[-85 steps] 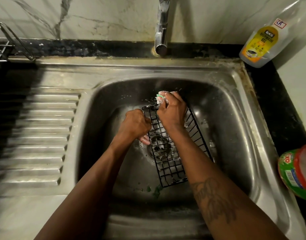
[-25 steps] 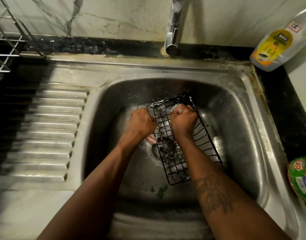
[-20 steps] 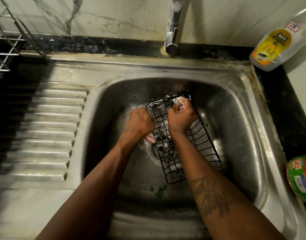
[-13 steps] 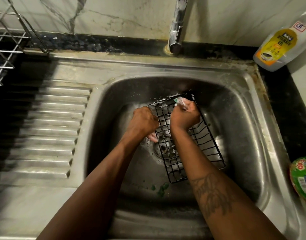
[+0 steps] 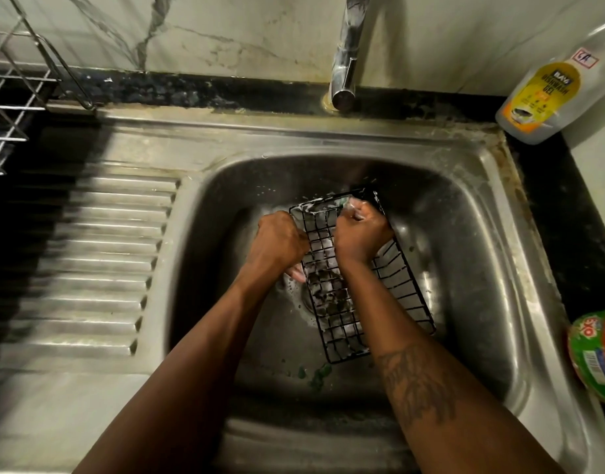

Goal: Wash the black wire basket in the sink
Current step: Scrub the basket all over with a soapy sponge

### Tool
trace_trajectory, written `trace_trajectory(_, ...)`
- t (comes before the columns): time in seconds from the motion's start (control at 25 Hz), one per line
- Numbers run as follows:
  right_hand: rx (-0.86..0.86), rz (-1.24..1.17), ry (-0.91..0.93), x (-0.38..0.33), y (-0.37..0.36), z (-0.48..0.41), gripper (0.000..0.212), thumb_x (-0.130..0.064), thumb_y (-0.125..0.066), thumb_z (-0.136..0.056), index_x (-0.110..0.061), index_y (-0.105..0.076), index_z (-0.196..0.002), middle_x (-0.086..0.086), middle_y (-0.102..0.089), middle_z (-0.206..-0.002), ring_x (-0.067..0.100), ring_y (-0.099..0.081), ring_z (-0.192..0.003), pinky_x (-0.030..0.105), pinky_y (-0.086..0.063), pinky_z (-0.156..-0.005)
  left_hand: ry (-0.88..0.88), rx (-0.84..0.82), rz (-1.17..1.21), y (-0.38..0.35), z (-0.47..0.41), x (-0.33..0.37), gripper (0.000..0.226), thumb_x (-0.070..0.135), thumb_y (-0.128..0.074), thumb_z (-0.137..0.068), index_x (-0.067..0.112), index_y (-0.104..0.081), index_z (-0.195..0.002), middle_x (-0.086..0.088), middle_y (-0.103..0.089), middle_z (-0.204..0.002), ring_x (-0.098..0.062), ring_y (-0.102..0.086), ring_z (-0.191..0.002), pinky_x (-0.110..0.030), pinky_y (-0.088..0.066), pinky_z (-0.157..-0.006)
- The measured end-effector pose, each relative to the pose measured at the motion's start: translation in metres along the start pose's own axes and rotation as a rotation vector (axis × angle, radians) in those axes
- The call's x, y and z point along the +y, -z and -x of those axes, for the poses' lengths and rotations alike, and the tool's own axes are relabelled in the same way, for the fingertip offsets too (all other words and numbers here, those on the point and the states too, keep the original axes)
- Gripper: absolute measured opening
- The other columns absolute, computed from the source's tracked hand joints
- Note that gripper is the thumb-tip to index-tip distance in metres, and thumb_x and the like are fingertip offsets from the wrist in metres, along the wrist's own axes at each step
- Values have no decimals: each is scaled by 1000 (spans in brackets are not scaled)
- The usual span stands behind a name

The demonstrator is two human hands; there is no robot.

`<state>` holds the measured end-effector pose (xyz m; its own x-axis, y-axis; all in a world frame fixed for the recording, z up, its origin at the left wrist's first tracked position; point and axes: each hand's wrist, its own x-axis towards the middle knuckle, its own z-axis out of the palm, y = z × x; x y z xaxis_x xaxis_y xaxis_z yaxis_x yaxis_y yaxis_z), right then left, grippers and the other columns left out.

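Down in the sink (image 5: 482,159), the stiff, probably soap-slick black wire basket (image 5: 403,295) is rim-held by the left hand (image 5: 277,244); a scrubber (image 5: 347,200) is clenched in the right hand (image 5: 359,237).

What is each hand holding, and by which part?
The left hand grips the black wire basket by its left side rim; the right hand clutches a soapy green-white scrub pad, mostly hidden.

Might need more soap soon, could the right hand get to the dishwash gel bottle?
Probably yes: the right hand, gripping a scrubber on the basket, has open space up to the bottle on the counter beyond the sink's right corner.
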<state>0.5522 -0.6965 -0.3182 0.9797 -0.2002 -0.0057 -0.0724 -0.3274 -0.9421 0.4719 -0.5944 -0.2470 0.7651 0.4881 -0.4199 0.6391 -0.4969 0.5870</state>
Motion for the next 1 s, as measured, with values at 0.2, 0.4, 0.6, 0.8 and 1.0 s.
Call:
trace_trajectory(0.2,-41,277,74,1,10,-1,16,-18,-65,-95,-12,-76,-106,-4,-62,-92,-9,-42,-70,1,-33,-50,46,-58,31,-2,-2,1,31,12,-61,-92,-1,-65,-64,-16,-71,-63,-26,-73,-61,-38,-62,-60)
trace_trajectory(0.4,-319,106,40,5,-1,16,8,-14,-70,-87,-20,-73,-93,-4,-73,-80,10,-70,-70,27,-59,-59,-44,-56,-68,5,2,6,36,15,-59,-93,12,-53,-58,-18,-73,-71,-27,-74,-70,-38,-59,-65)
trace_trajectory(0.6,-457,-16,117,-9,-12,18,25,3,-68,-84,-21,-71,-90,-9,-72,-83,8,-71,-80,26,-60,-73,-38,-39,-59,10,1,5,27,13,-61,-93,0,-61,-69,-21,-73,-74,-30,-74,-70,-42,-61,-68)
trace_trajectory(0.8,-505,109,88,15,-15,14,19,-13,-79,-82,-26,-68,-74,-7,-73,-76,11,-71,-72,36,-60,-65,35,-76,53,8,3,4,20,14,-64,-93,-2,-64,-81,-16,-70,-61,-20,-70,-48,-29,-57,-44)
trace_trajectory(1.0,-503,212,105,7,-15,17,10,-13,-77,-83,-18,-73,-76,-6,-71,-72,6,-63,-64,27,-52,-56,62,-73,19,11,5,9,29,14,-60,-96,8,-56,-68,-2,-61,-43,-8,-62,-39,-17,-44,-36)
